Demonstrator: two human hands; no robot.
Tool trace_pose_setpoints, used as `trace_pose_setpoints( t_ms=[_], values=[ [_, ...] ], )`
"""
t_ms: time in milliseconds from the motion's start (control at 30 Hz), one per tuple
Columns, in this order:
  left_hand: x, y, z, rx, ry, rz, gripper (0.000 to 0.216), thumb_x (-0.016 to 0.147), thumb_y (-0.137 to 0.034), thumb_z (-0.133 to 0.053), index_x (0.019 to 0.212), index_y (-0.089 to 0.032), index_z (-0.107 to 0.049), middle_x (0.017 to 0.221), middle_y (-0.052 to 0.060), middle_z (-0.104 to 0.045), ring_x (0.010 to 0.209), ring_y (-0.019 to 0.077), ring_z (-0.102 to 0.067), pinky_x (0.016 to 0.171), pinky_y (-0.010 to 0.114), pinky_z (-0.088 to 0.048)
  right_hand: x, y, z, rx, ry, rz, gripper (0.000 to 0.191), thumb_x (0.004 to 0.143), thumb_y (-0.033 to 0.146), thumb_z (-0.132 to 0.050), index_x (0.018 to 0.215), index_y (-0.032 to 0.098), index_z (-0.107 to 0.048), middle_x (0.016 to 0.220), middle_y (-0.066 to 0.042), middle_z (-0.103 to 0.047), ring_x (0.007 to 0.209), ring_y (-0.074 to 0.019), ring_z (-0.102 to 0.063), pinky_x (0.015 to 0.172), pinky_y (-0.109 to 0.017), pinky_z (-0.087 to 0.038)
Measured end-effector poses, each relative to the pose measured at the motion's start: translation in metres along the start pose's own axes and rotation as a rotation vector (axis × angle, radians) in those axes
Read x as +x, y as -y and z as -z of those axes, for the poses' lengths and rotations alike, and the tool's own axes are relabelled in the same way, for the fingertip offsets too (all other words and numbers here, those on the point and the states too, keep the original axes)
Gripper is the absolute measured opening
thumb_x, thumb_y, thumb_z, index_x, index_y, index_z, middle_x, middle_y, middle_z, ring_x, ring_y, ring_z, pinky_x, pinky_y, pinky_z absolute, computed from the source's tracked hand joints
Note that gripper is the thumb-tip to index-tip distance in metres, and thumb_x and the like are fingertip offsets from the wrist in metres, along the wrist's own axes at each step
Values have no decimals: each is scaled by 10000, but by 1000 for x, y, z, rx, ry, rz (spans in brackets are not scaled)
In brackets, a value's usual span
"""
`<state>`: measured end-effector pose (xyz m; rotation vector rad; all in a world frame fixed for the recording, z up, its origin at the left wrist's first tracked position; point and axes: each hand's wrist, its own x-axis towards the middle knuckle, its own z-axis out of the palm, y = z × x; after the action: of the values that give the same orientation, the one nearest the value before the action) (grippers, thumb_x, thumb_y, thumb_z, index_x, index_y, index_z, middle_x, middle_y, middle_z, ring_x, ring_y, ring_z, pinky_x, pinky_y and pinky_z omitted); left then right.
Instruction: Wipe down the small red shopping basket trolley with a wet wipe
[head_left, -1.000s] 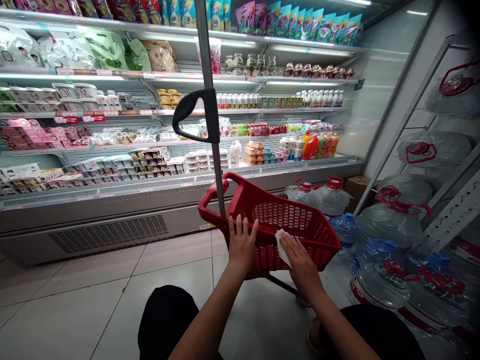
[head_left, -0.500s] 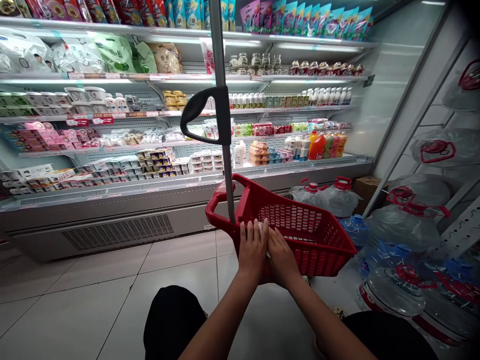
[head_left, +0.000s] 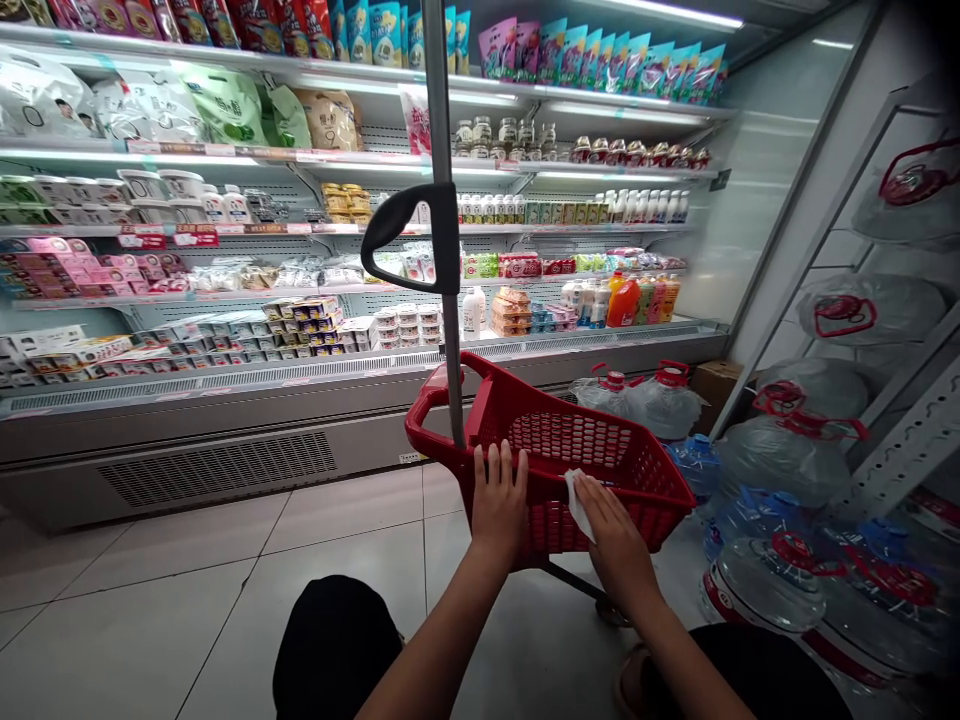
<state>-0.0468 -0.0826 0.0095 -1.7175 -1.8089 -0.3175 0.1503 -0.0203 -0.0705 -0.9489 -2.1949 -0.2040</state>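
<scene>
A red plastic shopping basket (head_left: 664, 512) on wheels stands in front of me, with a metal pole (head_left: 453, 375) and a black looped grip (head_left: 448, 238) rising from one end. My left hand (head_left: 499, 500) lies on its near rim, fingers stretched out and slightly apart, holding nothing. Further right, my right hand (head_left: 616, 535) presses a white wipe (head_left: 577, 510) against the near side. The wipe is partly hidden under the fingers. What I can see of the basket's inside holds no goods.
Behind the basket runs a lit refrigerated shelf (head_left: 225, 375) stocked with cups, bottles and pouches. Large water bottles (head_left: 772, 580) crowd the floor at right, with more on a rack. Two black-clad knees (head_left: 334, 650) flank my arms above the tiled floor (head_left: 352, 530).
My hands were together on the near rim; now they are apart. The right hand has slid right along the basket with the wipe, which shows more. My left hand stays near its place.
</scene>
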Motion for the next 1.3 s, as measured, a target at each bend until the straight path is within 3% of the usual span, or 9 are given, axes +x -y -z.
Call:
trace_pose_setpoints(
  t_ms=[167, 267, 433, 567, 700, 933, 1033, 1133, 1300],
  values=[
    [0, -2, -2, 45, -51, -10, 649, 1018, -276, -507, 1630, -146, -334, 1590, 177, -468, 1450, 360, -452, 1265, 598, -245, 36, 57, -17, 112, -78, 73, 987, 781, -58, -338, 1680, 239, -59, 1676, -51, -364, 1551, -204, -328, 1270, -466, -338],
    [-1, 4, -3, 27, -55, -37, 658, 1032, -260, -479, 1651, -155, -281, 1612, 163, -446, 1471, 329, -430, 1278, 574, -237, 47, 70, -20, 141, -100, 128, 996, 770, -52, -354, 1677, 222, -49, 1661, -70, -392, 1544, -208, -342, 1256, -469, -361],
    [1, 14, 1, -38, -23, -45, 756, 914, -171, -593, 1626, -208, -342, 1594, 158, -469, 1476, 329, -430, 1281, 602, -203, 26, 32, -4, 67, -32, 95, 993, 767, -46, -334, 1678, 263, -87, 1675, -16, -368, 1537, -192, -357, 1265, -453, -343],
    [2, 13, 1, -76, -11, -14, 548, 883, -177, -646, 1426, -223, -591, 1560, 179, -508, 1493, 384, -407, 1264, 661, -184, -7, -16, 12, -28, 0, 10, 915, 837, -18, -309, 1681, 268, -105, 1662, -14, -394, 1524, -192, -382, 1262, -457, -340],
    [2, 5, -5, -77, -8, -12, 460, 900, -150, -622, 1360, -133, -625, 1596, 232, -448, 1542, 367, -335, 1274, 609, -219, -15, -31, 12, -70, 0, -36, 803, 917, 72, -369, 1677, 245, -174, 1621, -49, -462, 1496, -230, -432, 1254, -488, -345],
    [3, -3, -13, -43, -17, 3, 651, 979, -160, -523, 1601, -92, -345, 1567, 226, -489, 1494, 325, -434, 1233, 507, -376, 41, 51, -22, 115, -63, 129, 853, 860, 9, -356, 1673, 193, -176, 1605, -96, -479, 1490, -225, -441, 1234, -491, -388],
    [3, 3, -11, -75, -49, -15, 672, 980, -111, -465, 1626, -89, -280, 1567, 197, -500, 1496, 285, -436, 1239, 474, -375, 53, 69, -28, 162, -91, 157, 834, 881, 23, -368, 1673, 177, -156, 1581, -122, -507, 1487, -236, -446, 1216, -501, -416],
    [2, 9, -10, -118, -49, -25, 717, 943, -86, -468, 1629, -87, -259, 1573, 192, -493, 1506, 284, -418, 1250, 488, -351, 42, 51, -23, 133, -63, 156, 892, 844, -20, -333, 1677, 231, -138, 1612, -77, -474, 1505, -213, -415, 1245, -493, -372],
    [0, 9, -11, -146, -29, -18, 878, 829, -63, -529, 1643, -86, -199, 1607, 204, -441, 1530, 311, -367, 1266, 515, -306, -4, -15, 5, -1, -14, 46, 889, 855, -4, -331, 1680, 262, -132, 1641, -36, -434, 1511, -195, -405, 1264, -469, -333]
  ],
)
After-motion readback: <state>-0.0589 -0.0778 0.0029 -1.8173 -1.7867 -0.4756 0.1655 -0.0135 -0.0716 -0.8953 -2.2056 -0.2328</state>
